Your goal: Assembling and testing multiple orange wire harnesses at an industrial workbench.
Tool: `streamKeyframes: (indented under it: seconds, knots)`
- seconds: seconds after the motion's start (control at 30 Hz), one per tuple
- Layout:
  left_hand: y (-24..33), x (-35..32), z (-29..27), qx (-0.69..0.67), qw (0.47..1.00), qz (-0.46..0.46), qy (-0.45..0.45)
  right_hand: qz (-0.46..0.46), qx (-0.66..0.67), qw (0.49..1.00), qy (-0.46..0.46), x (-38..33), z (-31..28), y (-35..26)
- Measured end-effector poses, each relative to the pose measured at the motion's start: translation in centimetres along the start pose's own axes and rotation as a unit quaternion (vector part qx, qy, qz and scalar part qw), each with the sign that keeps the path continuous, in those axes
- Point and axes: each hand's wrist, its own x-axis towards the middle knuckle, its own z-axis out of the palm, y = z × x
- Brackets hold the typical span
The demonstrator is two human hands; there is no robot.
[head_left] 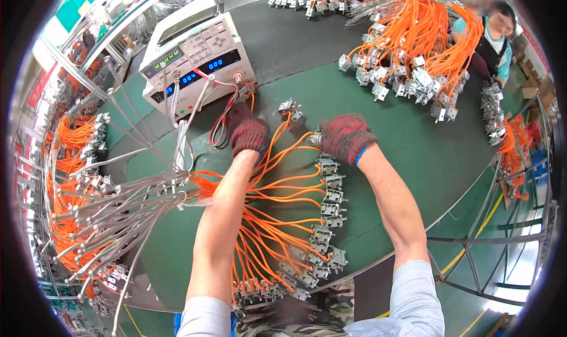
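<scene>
Both my hands wear dark red knitted gloves. My left hand reaches to the front of a white bench tester with lit digits. Its fingers are closed at a small metal end piece on an orange cable, beside the tester's red and black leads; the grip is partly hidden. My right hand is closed on another metal end piece, at the top of a curved row of such pieces. Their orange cables fan out from a bundle under my left forearm. One metal piece lies between my hands.
Bare silver wire ends spread left from the bundle. A large heap of orange cables lies at the far right of the green table. More cables hang at the left. A co-worker is at the back right, near metal racks.
</scene>
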Motion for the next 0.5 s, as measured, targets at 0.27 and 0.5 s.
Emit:
streamKeyframes:
  seconds: [0.27, 0.5]
  knots:
    - [-2.2, -0.8, -1.0, -0.03, 0.99, -0.051, -0.128, 0.002, 0.036, 0.999, 0.02, -0.7, 0.5, 0.3]
    - [0.8, -3.6, -4.2, -0.137, 0.967, -0.144, -0.158, 0.022, 0.055, 0.998, 0.036, -1.0, 0.6, -0.2]
